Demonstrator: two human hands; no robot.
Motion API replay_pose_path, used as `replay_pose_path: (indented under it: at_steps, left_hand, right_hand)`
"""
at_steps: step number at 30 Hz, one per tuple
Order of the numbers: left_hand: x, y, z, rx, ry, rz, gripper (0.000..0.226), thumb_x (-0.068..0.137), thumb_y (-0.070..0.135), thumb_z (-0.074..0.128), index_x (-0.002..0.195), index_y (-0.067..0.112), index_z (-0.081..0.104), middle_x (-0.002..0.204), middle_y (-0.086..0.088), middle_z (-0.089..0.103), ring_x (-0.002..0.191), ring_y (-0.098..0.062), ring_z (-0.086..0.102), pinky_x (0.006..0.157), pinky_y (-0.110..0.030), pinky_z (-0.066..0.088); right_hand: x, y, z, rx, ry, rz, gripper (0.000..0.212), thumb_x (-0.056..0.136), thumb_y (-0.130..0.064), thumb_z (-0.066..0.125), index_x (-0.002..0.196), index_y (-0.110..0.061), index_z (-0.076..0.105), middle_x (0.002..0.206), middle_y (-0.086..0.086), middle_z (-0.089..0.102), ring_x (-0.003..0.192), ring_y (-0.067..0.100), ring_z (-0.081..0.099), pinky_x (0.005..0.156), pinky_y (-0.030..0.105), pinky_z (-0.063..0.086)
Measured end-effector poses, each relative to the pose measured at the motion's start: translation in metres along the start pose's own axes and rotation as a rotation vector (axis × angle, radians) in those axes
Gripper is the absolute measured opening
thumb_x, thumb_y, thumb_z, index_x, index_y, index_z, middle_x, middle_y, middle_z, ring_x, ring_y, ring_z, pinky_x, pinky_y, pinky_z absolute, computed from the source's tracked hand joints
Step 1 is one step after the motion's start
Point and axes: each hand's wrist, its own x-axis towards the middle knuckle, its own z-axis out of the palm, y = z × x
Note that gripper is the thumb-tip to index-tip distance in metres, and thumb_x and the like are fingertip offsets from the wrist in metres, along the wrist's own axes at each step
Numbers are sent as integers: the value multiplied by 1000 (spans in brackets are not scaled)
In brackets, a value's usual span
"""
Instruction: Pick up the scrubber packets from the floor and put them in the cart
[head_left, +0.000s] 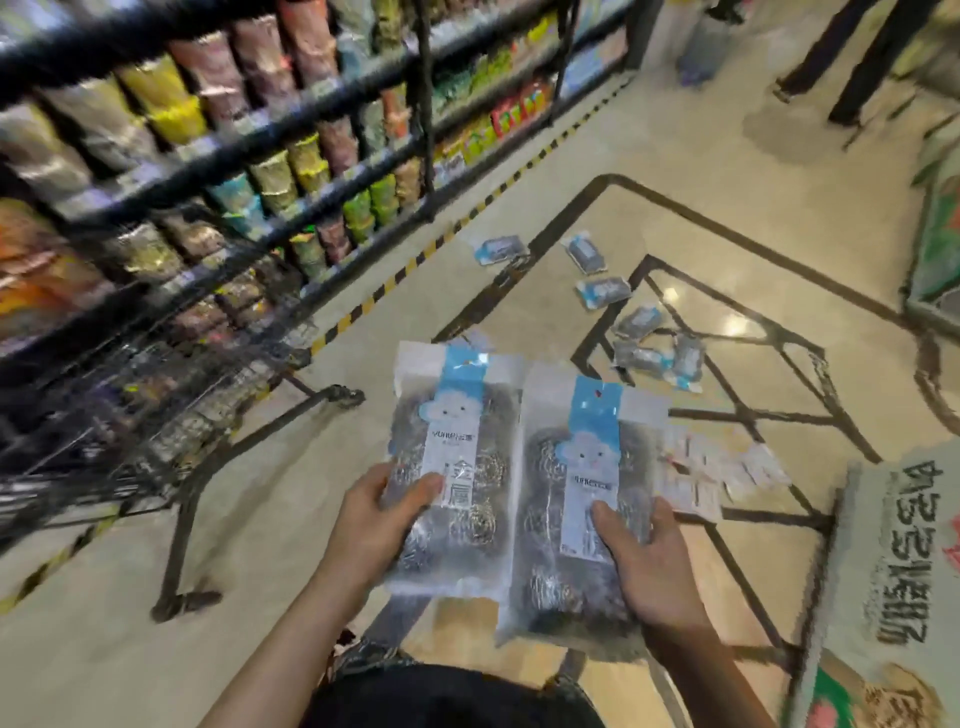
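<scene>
— Scrubber packets first: where are they?
— Two are up off the floor, side by side and face up in front of the person. The left hand (376, 525) holds the left packet (451, 467) by its lower left edge, thumb pressed on the front and fingers hidden underneath. The right hand (647, 558) grips the right packet (576, 509) the same way at its lower right, thumb on top of the clear plastic.
— Do the two packets touch?
— Their inner edges meet or overlap slightly; the right one sits a little lower. Each shows coiled steel scourers behind a blue and white label with a cloud face.
— And the rest?
— More packets lie on the tiled floor (675, 171) farther ahead: one alone (498, 249) near the yellow and black floor tape (395, 275), two (587, 253) close together to its right, and a loose cluster (657, 343) nearer the person.
— Where is the cart?
— The wire shopping cart (156, 415) stands to the left, blurred, just beside the stocked shelves (260, 156), well apart from the held packets.
— Anything else nearby?
— A white printed sack (893, 561) at the right edge, some flat white packets (727, 467) on the floor just beyond the right packet, and another person's dark-trousered legs (852, 57) at the top right.
</scene>
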Motion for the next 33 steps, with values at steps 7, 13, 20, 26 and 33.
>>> replay_pose_path:
  at_steps: [7,13,20,26,33]
  left_hand:
    - [13,-35,-198,-156,236,-42,28,93,19,73,82,36,53,55,36,62,65,15,61,53,2,40]
    - [49,-76,-317,-365,550,-126,56,65,61,80,104,22,74,99,4,80,100,-21,75,93,-41,59]
    - [120,-77,-395,-500,757,-217,51,70,56,81,106,19,77,101,-5,81,97,-29,77,97,-56,56]
    - [208,-58,-448,-581,860,-221,95,68,61,85,136,1,57,122,-13,74,114,-28,71,108,-52,50]
    - [301,-44,-486,-493,882,-401,26,92,27,75,105,6,66,84,-1,73,68,-4,72,52,-12,50]
  right_hand:
    - [29,-50,210,-171,-255,15,73,78,-54,77,136,-17,50,135,4,62,104,14,68,93,41,52]
    - [75,-86,379,-322,-456,-129,100,84,-52,75,159,-9,24,162,7,33,147,26,35,114,38,33]
    - [132,-132,531,-367,-626,-94,83,92,-35,72,155,-5,27,146,0,46,129,19,49,98,23,37]
    - [219,-179,633,-415,-703,-120,76,77,-56,80,134,-16,50,128,5,67,115,25,65,97,47,53]
    - [289,-187,737,-549,-823,-105,60,80,-49,78,123,-15,53,111,-1,71,96,20,70,87,51,59]
